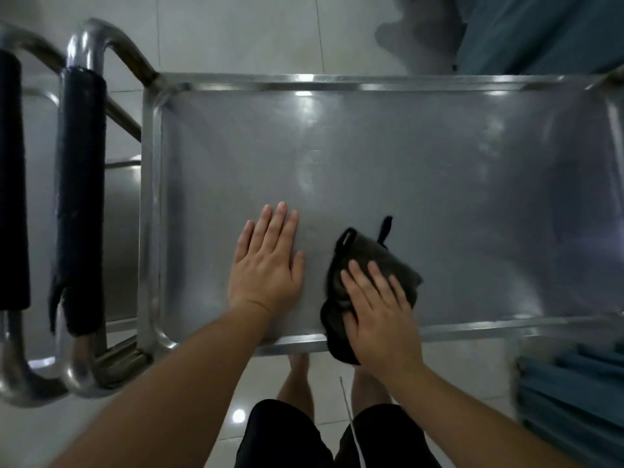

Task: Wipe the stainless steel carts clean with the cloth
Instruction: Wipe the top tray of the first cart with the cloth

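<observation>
A stainless steel cart (439, 184) with a raised rim fills the middle of the head view; its top tray is bare metal with light reflections. A dark crumpled cloth (366, 261) lies on the tray near the front rim, partly hanging over it. My right hand (381, 309) presses flat on the cloth, fingers straight. Left of it, my left hand (268, 261) lies flat on the tray surface with fingers together and holds nothing.
The cart's tubular handle with a dark padded grip (79, 197) stands at the left, beside a second cart's handle (11, 184). Folded teal fabric (574, 393) sits at the lower right, more teal fabric (547, 32) at the top right. White tiled floor surrounds the cart.
</observation>
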Action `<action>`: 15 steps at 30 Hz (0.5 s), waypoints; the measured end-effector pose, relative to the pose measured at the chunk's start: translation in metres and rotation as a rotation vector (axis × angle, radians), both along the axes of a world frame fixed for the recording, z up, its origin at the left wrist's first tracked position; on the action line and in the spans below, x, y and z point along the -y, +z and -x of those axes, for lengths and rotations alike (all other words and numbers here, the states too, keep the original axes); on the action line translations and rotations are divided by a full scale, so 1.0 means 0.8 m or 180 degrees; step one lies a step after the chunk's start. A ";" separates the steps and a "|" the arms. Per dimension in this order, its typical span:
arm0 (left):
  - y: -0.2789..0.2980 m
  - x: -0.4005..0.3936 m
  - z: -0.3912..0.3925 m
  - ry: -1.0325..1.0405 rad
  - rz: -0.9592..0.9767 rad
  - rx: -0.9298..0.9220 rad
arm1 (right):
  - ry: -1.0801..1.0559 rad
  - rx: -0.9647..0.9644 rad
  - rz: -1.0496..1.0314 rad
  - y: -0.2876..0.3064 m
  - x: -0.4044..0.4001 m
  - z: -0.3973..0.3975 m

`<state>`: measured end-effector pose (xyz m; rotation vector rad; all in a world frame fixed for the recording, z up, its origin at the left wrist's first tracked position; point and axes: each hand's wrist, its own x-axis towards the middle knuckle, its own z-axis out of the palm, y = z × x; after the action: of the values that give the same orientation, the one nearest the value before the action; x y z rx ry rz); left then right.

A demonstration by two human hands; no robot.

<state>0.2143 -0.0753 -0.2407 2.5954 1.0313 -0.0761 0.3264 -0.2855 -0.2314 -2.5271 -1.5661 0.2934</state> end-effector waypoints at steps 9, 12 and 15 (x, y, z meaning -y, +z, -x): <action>0.068 -0.031 -0.006 -0.0245 0.0863 -0.0453 | -0.0001 0.0105 0.0253 0.053 0.007 0.026; 0.095 -0.020 0.003 -0.0284 0.0966 -0.0664 | 0.0131 0.0057 0.0472 0.077 -0.003 0.024; 0.111 0.018 0.034 -0.0388 0.1105 -0.0890 | 0.0231 -0.0034 0.0987 0.097 -0.011 0.030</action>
<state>0.1874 -0.0894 -0.1522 2.3644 0.8552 -0.6078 0.3021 -0.2767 -0.1536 -2.6873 -1.7289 0.6014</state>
